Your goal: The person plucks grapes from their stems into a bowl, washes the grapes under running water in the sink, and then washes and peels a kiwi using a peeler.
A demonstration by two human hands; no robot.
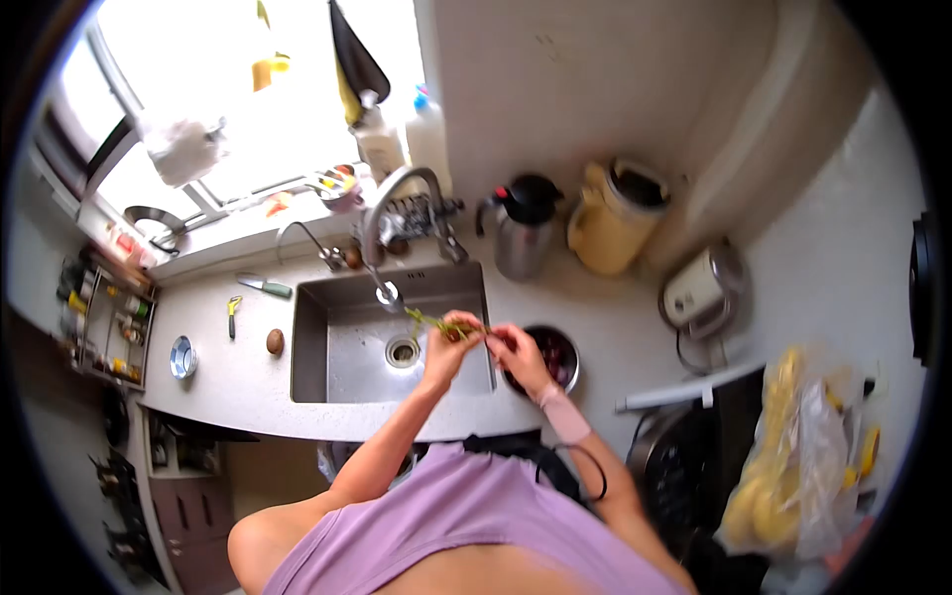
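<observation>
My left hand is closed round a thin, branching green stalk, which sticks out to the left over the sink. Close beside it, my right hand pinches at the stalk's other end; whatever sits between those fingertips is too small to make out. Under and behind the right hand stands a round metal bowl with dark red, round pieces inside, partly hidden by the hand. The faucet hangs over the basin, just left of the stalk.
Left of the sink lie a knife, a peeler, a brown round item and a small bowl. Behind the metal bowl stand a steel jug and a yellow jug. A toaster-like appliance is at right.
</observation>
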